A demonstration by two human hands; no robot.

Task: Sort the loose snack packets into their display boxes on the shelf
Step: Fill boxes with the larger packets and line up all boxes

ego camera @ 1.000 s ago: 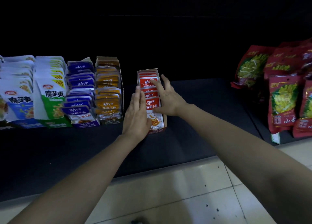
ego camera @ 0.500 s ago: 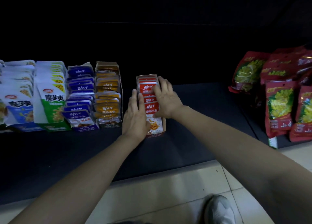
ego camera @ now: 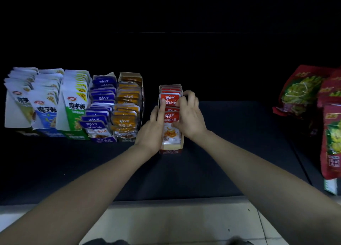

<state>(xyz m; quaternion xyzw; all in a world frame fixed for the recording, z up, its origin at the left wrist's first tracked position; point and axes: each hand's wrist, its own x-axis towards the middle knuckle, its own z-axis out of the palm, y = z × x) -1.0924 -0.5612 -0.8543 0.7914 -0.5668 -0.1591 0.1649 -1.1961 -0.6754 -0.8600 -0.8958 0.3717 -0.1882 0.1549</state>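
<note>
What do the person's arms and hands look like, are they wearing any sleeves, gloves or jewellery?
The left forearm and right forearm are bare as far as the frame's edge, with no sleeves in view. The left hand and right hand have no gloves. No watch, bracelet or ring shows, though the light is dim.

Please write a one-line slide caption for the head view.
Left hand touches and right hand grips red packets in their display box on the shelf.

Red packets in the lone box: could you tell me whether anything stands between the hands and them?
Nothing visible does. The left hand touches the red packets in their display box, and the right hand curls its fingers over them from the right.
</note>
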